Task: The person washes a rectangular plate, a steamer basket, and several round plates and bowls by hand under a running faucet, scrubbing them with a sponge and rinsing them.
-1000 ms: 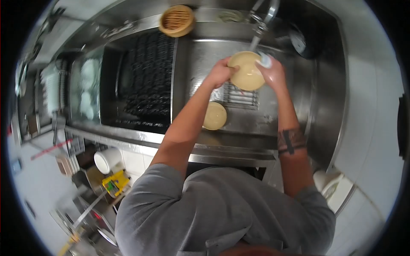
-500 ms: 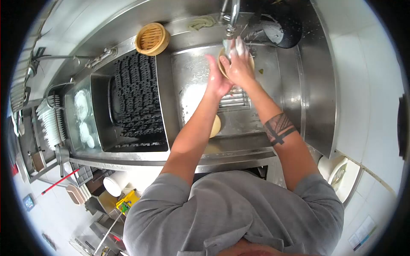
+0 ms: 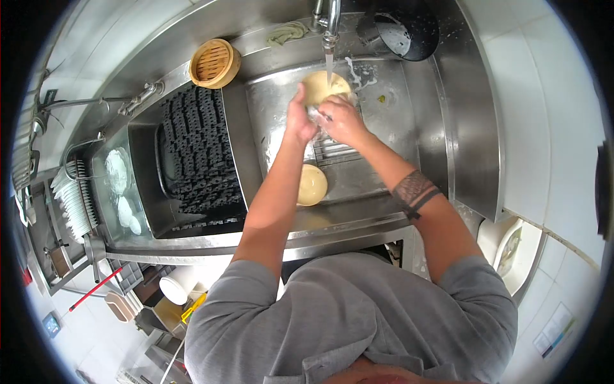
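Observation:
A pale yellow bowl (image 3: pixel 314 89) is tilted under the running tap (image 3: pixel 330 41), and water falls into it. My left hand (image 3: pixel 300 120) grips its left side, thumb up along the rim and the other fingers mostly hidden. At the near rim, my right hand (image 3: pixel 342 121) is closed with curled fingers pressed against the bowl. Something white, perhaps foam, shows between the hands; whether the right fingers hold anything is hidden. A second yellow bowl (image 3: pixel 313 185) lies in the sink basin (image 3: pixel 390 137), below my left wrist.
A metal drain grate (image 3: pixel 339 152) is in the basin floor. A round bamboo steamer (image 3: pixel 215 64) and a green cloth (image 3: pixel 288 33) sit on the back ledge. Black ridged matting (image 3: pixel 198 147) fills the left basin. A dark pan (image 3: pixel 409 35) stands at back right.
My hands and the bowl have shifted left in view. The right hand has come back from the water stream to the near rim, uncovering the bowl's inside.

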Tool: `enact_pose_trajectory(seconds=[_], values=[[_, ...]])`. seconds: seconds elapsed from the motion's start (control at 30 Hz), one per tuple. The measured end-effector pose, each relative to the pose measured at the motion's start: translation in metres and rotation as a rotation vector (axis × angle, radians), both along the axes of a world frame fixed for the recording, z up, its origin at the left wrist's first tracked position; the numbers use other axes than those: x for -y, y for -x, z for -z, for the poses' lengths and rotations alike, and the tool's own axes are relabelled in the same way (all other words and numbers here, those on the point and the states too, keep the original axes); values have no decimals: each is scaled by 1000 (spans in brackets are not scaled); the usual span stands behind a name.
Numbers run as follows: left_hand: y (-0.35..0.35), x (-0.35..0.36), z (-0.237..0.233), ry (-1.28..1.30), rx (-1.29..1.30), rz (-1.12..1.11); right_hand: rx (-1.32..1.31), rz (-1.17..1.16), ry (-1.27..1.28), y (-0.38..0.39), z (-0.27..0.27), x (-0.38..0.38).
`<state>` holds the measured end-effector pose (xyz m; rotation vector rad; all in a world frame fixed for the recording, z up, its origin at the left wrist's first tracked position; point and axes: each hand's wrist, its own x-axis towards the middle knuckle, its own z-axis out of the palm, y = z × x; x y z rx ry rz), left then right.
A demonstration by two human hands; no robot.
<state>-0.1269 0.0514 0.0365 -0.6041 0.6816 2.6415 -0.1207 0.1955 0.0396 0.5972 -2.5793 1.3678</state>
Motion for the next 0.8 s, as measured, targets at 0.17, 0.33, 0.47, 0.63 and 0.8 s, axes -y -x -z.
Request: enact_pose_trajectory(seconds=[0.17, 0.33, 0.47, 0.63, 0.8], values=[[-24, 16, 9, 177, 11, 281, 20, -20, 155, 15, -6, -37], [-31, 6, 17, 143, 135, 441, 790, 72, 1295, 30, -11, -29], [-40, 24, 55, -41, 79, 690, 996, 130, 1215, 44, -10, -24], [-51, -17, 5, -43, -18, 428, 756, 246, 963, 65, 33, -35], [-46, -9, -6, 605, -319, 371, 884, 678, 674, 82, 71, -27]])
